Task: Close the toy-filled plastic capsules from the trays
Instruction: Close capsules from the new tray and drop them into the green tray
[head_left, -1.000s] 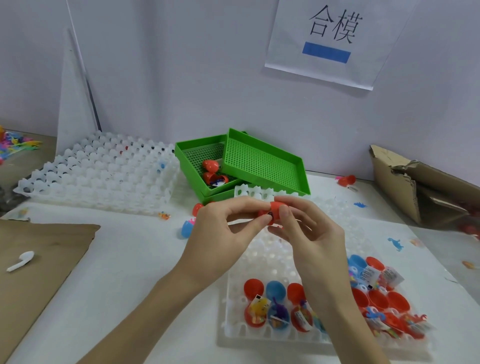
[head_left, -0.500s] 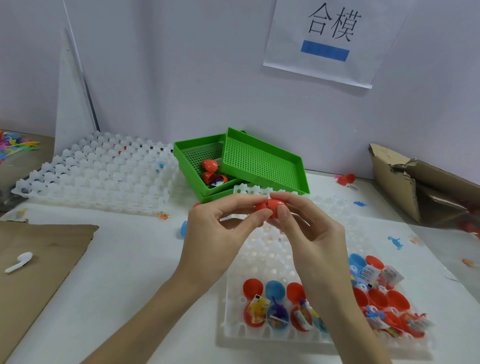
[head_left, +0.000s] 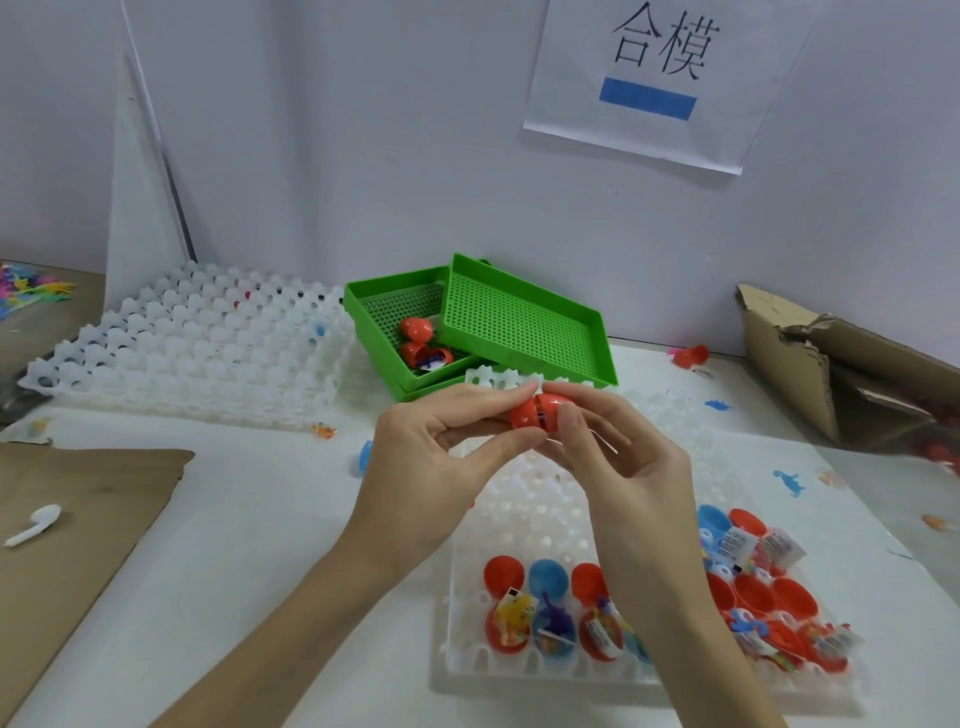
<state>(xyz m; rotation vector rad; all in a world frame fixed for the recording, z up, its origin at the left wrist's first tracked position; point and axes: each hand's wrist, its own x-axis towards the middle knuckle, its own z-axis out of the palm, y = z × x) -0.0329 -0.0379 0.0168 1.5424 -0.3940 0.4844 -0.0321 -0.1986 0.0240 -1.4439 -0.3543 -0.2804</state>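
**A:** Where's your red capsule (head_left: 537, 411) right now?

**B:** Up in the air between your hands, above the far edge of the white cell tray (head_left: 524, 499). Its long axis runs from 9 to 3 o'clock, one dome pointing each way, with a dark gap showing at the seam, so I'd judge it not yet snapped.

**A:** And your grip?

**B:** Your left hand (head_left: 441, 462) pinches the 9 o'clock half, fingertip on top, thumb beneath. Your right hand (head_left: 631, 467) pinches the 3 o'clock half. Both are equally near, so press straight inward along that axis.

**A:** What's around it?

**B:** At 6 o'clock, open filled capsules (head_left: 550, 613) wait in the tray. At 12 o'clock, the green mesh trays (head_left: 519, 322) hold two red capsules.
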